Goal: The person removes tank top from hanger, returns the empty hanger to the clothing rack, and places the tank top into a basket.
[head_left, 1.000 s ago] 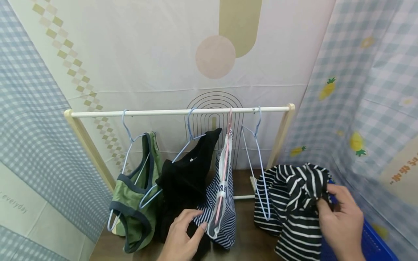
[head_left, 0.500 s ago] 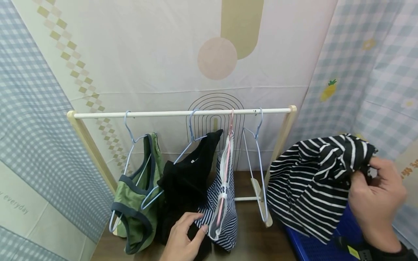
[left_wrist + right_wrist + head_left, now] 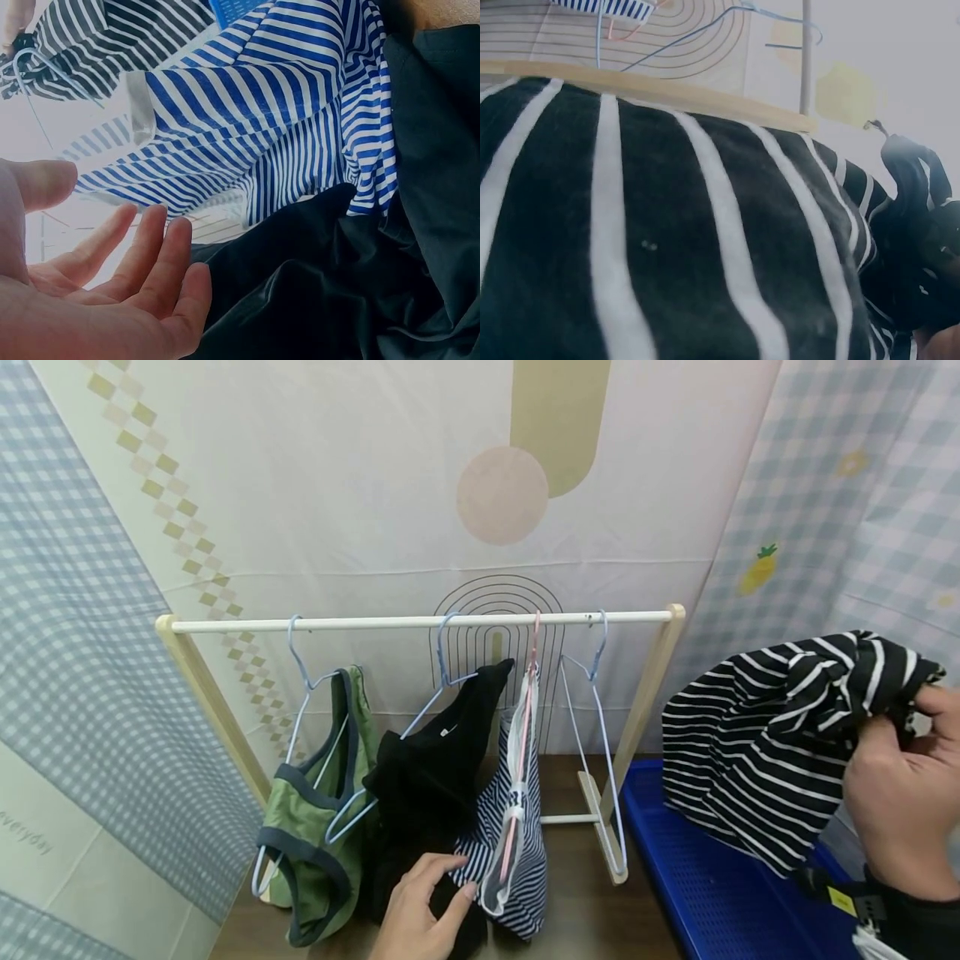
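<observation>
Head view: three garments (image 3: 431, 785) hung, one hanger (image 3: 609, 770) bare, striped cloth (image 3: 765, 752) unhung, pinched in right grip (image 3: 903, 785) (left grip (image 3: 423, 902) relaxed, holding nothing).

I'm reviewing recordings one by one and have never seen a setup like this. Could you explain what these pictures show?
There is no machine here, just a person's two bare hands. The wide view comes from a camera on the head; the two close views come from cameras on each wrist.

On the brown surface stand a rack and, to its right, a blue basket. From the rack hang a green garment, a black garment, a blue-striped garment and a bare hanger.

The right hand grips a black-and-white striped garment. The left hand holds nothing, near the blue-striped garment.
</observation>
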`<state>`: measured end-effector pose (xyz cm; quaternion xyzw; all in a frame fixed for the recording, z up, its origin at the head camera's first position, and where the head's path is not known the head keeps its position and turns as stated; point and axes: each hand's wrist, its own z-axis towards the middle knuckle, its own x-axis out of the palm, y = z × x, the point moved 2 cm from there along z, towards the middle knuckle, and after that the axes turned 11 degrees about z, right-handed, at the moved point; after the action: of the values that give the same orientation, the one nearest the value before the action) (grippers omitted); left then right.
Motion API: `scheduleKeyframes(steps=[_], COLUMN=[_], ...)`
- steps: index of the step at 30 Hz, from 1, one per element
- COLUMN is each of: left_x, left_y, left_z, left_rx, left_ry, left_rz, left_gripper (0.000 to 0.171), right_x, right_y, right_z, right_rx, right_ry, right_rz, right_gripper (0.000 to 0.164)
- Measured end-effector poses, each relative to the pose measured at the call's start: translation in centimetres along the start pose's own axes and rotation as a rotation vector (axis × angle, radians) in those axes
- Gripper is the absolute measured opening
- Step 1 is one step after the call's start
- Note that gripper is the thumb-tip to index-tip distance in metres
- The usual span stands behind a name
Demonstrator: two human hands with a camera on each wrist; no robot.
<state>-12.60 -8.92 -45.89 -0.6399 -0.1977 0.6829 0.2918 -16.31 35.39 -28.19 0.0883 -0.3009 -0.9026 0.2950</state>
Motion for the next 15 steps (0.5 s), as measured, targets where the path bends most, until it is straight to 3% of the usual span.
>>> scheduleKeyframes(steps=[8, 15], left_x=[0.0, -0.3], left_y=[-0.1, -0.2], left_z=[-0.2, -0.4], left_rx=[-0.009, -0.003], left_ry=[0.008, -0.014], left_rz=[0.003, 0.001], left_gripper=[0.04, 0.038], right_x=[0.4, 0.2], right_y=[0.8, -1.7], right_z=[-0.3, -0.3], right_rx=[-0.044, -0.05], right_ry=[0.012, 0.012], right_rz=[0.036, 0.004], right_gripper=[0.036, 0.034])
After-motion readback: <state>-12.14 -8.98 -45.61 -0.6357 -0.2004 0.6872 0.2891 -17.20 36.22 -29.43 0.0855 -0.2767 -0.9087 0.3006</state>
